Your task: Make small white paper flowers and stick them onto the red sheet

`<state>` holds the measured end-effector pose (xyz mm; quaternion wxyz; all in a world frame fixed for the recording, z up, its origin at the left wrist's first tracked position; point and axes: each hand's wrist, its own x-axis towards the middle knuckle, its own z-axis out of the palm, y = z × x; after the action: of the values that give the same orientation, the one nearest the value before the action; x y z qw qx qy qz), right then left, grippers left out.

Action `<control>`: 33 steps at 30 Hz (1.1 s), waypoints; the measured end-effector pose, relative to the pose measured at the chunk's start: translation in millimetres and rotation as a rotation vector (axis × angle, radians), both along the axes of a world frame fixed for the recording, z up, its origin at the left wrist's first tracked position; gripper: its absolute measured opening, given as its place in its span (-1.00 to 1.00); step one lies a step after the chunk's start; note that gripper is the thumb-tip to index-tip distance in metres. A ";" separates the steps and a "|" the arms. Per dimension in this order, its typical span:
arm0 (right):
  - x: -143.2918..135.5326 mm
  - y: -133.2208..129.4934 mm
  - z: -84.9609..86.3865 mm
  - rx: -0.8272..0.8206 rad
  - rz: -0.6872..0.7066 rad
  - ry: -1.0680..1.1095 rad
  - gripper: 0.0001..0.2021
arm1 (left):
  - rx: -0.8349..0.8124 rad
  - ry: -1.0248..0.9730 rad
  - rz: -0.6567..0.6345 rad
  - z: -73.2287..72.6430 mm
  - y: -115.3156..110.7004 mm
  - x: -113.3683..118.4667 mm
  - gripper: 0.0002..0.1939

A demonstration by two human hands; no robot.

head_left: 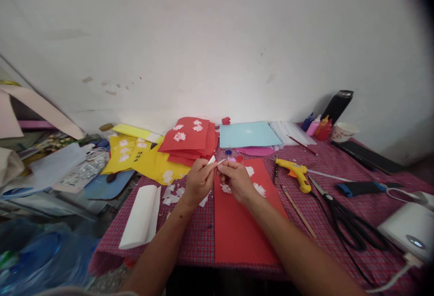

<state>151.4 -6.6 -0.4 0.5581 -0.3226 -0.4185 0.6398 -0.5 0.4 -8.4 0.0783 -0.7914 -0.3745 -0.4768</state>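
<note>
Tablecloth (339, 183): red/pink fine check. Red sheet (237, 223) in front, w/ white flower cutouts (259, 189). White paper bit (212, 160) betw. both hands. Red card stack (190, 140), white flowers on top. Yellow cards (135, 153), white flowers + black lettering. Light blue sheet (247, 134). Glue gun (294, 171): yellow, orange trigger. Scissors (349, 223): black handles. Bottles (318, 126): blue, pink, orange, red. Flask (337, 105): black. Wall (217, 38): white, brown specks.

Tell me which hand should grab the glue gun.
Probably the right hand: the glue gun lies on its side of the table, while the left hand sits farther off, pinching the white paper.
</note>
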 end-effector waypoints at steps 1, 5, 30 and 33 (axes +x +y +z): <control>-0.1 0.1 -0.3 0.001 -0.002 -0.001 -0.82 | -0.001 0.003 -0.003 -1.0 0.2 -0.4 -0.72; -0.5 0.8 -1.1 -0.002 -0.014 -0.021 -0.81 | -0.006 0.016 -0.015 -3.3 0.5 -1.5 -0.71; -1.3 1.5 -2.1 0.016 -0.049 -0.078 -0.83 | -0.008 0.051 -0.016 -3.1 -0.2 -0.8 -0.70; -1.3 3.1 -3.6 0.013 -0.075 -0.095 -0.85 | -0.048 0.021 -0.036 -0.3 -1.1 1.5 -0.74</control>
<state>150.1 -3.5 -4.0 0.5630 -0.3644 -0.4364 0.5998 1.0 -0.7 -8.6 0.0545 -0.8045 -0.3708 -0.4608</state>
